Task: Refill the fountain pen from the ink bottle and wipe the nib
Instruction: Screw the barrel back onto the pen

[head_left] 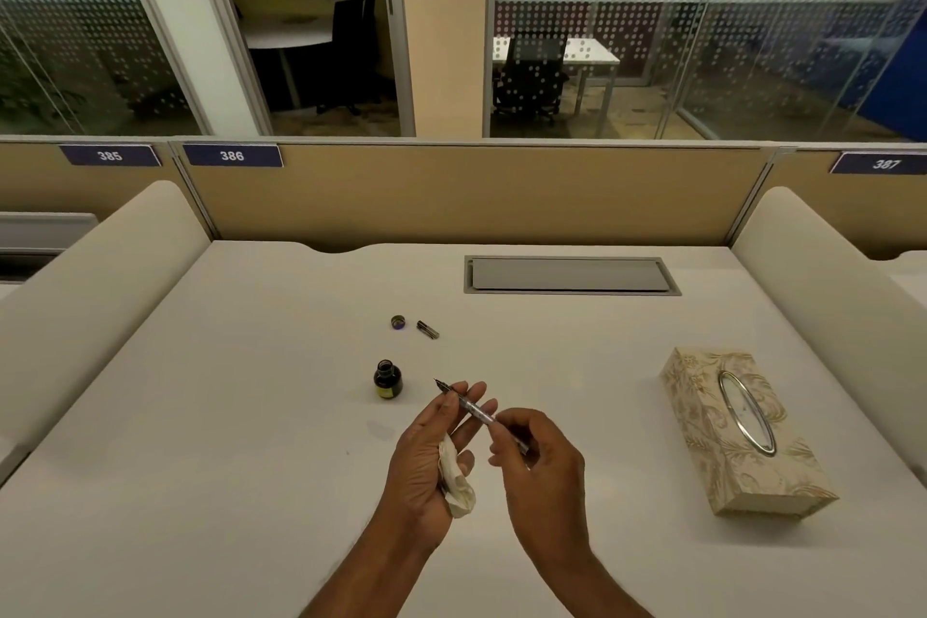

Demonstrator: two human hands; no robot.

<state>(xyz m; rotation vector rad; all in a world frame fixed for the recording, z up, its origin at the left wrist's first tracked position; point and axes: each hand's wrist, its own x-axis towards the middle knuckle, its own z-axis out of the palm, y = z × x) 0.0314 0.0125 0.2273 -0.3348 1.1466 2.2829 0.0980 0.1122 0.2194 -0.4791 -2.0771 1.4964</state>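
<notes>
Slim clear-barrelled fountain pen [476, 409], held above the white desk [251, 417]: left hand [426, 457] fingers pinch its fore-end, crumpled tissue [456, 477] palmed, right hand [542, 457] clamps the tail, nib [441, 384] pointing up-left toward the near, uncapped dark glass ink bottle [387, 379].

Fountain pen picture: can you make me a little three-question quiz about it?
1. True or false: the small dark glass ink bottle has its lid on.
2. Which hand holds the crumpled white tissue? A) left hand B) right hand
3. Fill in: the slim clear-barrelled fountain pen points its nib toward the ____.

Key:
1. False. Its mouth is open, and the small round bottle cap lies farther back on the white desk.
2. A. The tissue is tucked in the left hand, which also grips the pen's front.
3. Ink bottle; both hands hold the pen.
</notes>
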